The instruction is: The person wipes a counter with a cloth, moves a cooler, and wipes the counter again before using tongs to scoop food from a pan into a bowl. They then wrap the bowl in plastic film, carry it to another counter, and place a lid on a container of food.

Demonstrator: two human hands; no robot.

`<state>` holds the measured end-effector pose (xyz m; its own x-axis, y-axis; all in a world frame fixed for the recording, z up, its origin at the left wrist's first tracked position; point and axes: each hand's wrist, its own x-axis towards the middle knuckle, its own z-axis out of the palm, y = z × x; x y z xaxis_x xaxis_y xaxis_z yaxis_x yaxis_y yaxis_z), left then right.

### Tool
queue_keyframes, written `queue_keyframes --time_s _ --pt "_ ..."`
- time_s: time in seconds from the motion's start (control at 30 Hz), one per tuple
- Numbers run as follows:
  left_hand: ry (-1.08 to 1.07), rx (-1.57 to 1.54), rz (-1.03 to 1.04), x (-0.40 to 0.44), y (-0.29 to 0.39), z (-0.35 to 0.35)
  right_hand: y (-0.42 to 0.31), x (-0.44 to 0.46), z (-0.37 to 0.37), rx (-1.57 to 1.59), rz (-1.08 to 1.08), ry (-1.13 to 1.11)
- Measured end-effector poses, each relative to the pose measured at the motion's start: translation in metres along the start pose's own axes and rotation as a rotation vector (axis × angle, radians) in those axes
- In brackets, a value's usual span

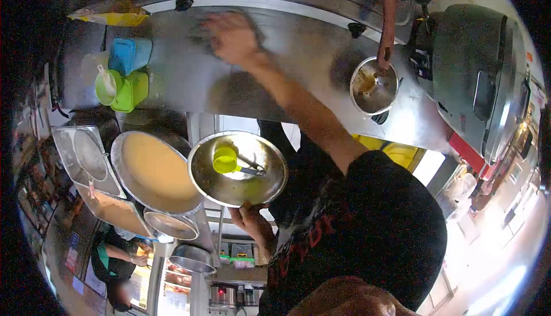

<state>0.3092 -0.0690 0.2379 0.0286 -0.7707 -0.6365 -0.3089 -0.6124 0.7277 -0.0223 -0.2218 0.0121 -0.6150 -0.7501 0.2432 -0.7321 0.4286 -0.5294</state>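
Note:
My left hand [252,223] grips the rim of a wide metal mixing bowl [267,181] from its lower edge. Inside the bowl lies a yellow-green measuring cup [225,160] with a grey handle. My right arm stretches over the steel counter, and my right hand [232,38] is low over its surface, slightly blurred, with fingers apart and nothing visible in them. Beside the mixing bowl stands a large pot [158,167] of pale orange-tan liquid. On the counter, a small metal bowl [374,86] with brown residue sits under a brown handle [388,29].
Blue [131,55] and green [133,92] plastic containers stand on the steel counter [183,81]. A strainer [90,155] rests over trays beside the pot. A grey appliance [468,81] stands at right. Another person [112,261] is at lower left.

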Motion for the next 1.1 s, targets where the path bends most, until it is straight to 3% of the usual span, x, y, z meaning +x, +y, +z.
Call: queue_keyframes --time_s 0.1,0.17,0.27,0.37,0.43,0.47,0.5,0.53,0.6,0.63,0.7,0.77,0.8,0.83,0.93,1.03,1.1 --pt "-0.034 -0.084 -0.041 0.004 -0.001 0.0 0.045 -0.054 -0.058 -0.037 0.16 0.046" --pt "-0.09 -0.1 -0.018 0.007 -0.001 -0.007 0.071 -0.104 -0.066 -0.276 0.255 0.123" --pt "-0.073 -0.226 0.015 0.002 0.01 -0.003 0.051 -0.109 -0.078 -0.278 0.444 0.329" --pt "-0.005 -0.261 0.023 -0.003 0.004 -0.013 0.011 -0.076 -0.032 -0.299 0.527 0.325" --pt "0.06 -0.226 0.004 -0.006 0.0 -0.02 -0.029 -0.031 0.008 -0.345 0.345 0.172" --pt "0.094 -0.185 -0.011 -0.009 -0.004 -0.027 -0.038 -0.009 0.051 -0.121 0.371 0.132" --pt "0.125 -0.147 -0.025 -0.01 -0.008 -0.033 -0.048 0.007 0.081 -0.098 0.322 -0.03" --pt "0.159 -0.109 -0.037 -0.012 -0.013 -0.039 -0.06 0.018 0.107 -0.771 0.099 0.02" --pt "0.177 -0.028 0.009 -0.012 -0.018 -0.048 -0.078 0.008 0.09 -0.747 -0.143 -0.02" --pt "0.17 -0.002 0.038 -0.011 -0.011 -0.044 -0.094 -0.016 0.06 -0.066 -0.119 -0.078" --pt "0.181 -0.077 0.047 -0.005 -0.007 -0.036 -0.092 -0.086 0.037 -0.015 -0.283 -0.182" --pt "0.211 -0.095 0.035 -0.001 0.006 -0.019 -0.079 -0.147 -0.036 0.108 -0.319 -0.406" --pt "0.228 -0.099 0.028 0.002 0.012 -0.015 -0.05 -0.201 -0.023 0.188 -0.27 -0.456" --pt "0.122 -0.108 0.046 0.011 0.006 -0.023 -0.03 -0.218 -0.073 0.016 -0.363 -0.493" --pt "0.071 -0.131 0.042 0.023 0.015 -0.008 0.045 -0.309 -0.154 0.028 -0.153 -0.663" --pt "0.043 -0.124 0.074 0.033 0.014 -0.002 0.04 -0.321 -0.162 -0.098 -0.094 -0.545" --pt "0.091 -0.096 0.062 0.03 0.027 0.016 -0.008 -0.264 -0.138 -0.248 -0.229 -0.721"
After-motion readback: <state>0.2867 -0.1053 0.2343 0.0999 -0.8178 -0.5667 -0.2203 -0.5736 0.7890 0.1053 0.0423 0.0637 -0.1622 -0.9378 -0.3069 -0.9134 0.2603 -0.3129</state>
